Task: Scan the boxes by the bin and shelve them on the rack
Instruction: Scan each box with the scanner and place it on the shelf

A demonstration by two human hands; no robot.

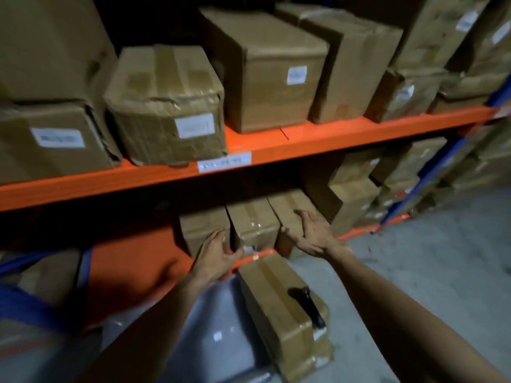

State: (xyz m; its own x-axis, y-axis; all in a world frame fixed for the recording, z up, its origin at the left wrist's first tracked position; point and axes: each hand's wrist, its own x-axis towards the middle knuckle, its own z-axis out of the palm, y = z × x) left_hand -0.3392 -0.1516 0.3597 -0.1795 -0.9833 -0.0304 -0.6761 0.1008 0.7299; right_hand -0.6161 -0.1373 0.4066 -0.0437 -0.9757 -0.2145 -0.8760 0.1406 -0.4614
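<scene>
Three small taped cardboard boxes stand side by side on the lower shelf of the rack: a left box (200, 226), a middle box (253, 222) and a right box (290, 205). My left hand (214, 257) touches the front of the left box with fingers spread. My right hand (312, 234) lies flat against the right box's side and front. Below them, another taped box (276, 302) stands on the floor with a black handheld scanner (305, 302) lying on top of it.
The orange beam (304, 142) of the upper shelf carries several larger labelled cartons (171, 106). A grey plastic-covered bin (215, 327) sits at lower centre. More cartons fill the rack to the right (354, 194). Bare concrete floor (428, 272) lies at right.
</scene>
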